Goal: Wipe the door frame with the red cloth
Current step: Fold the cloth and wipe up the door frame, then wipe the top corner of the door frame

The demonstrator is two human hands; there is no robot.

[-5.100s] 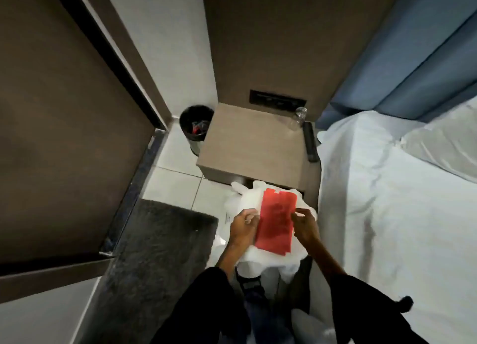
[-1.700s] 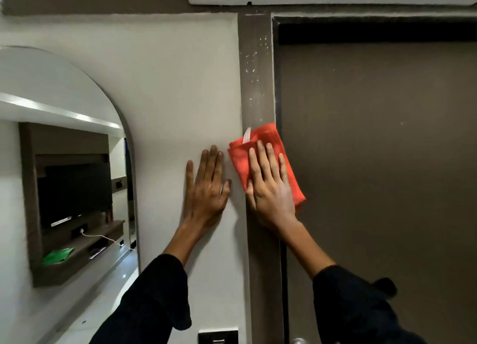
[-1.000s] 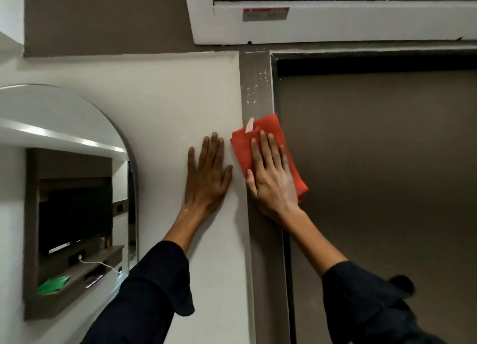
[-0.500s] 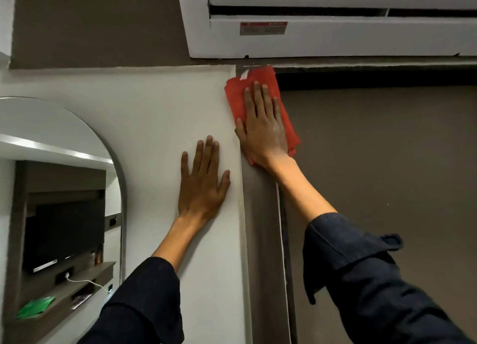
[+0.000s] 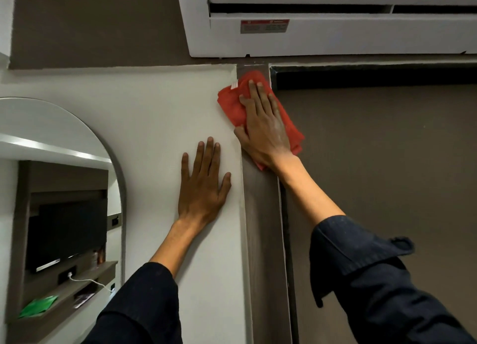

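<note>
The brown door frame runs up the middle of the head view, between the white wall and the brown door. My right hand lies flat on the folded red cloth and presses it against the frame just below the top corner. The cloth overlaps the wall edge on its left and the door edge on its right. My left hand rests flat on the white wall beside the frame, fingers spread, holding nothing.
A white air conditioner hangs right above the frame's top corner. An arched mirror fills the lower left of the wall, reflecting a television and a shelf. Both arms wear dark sleeves.
My right hand slid the cloth up the frame to the top corner, then came slightly down from it. My left hand stayed flat on the wall.
</note>
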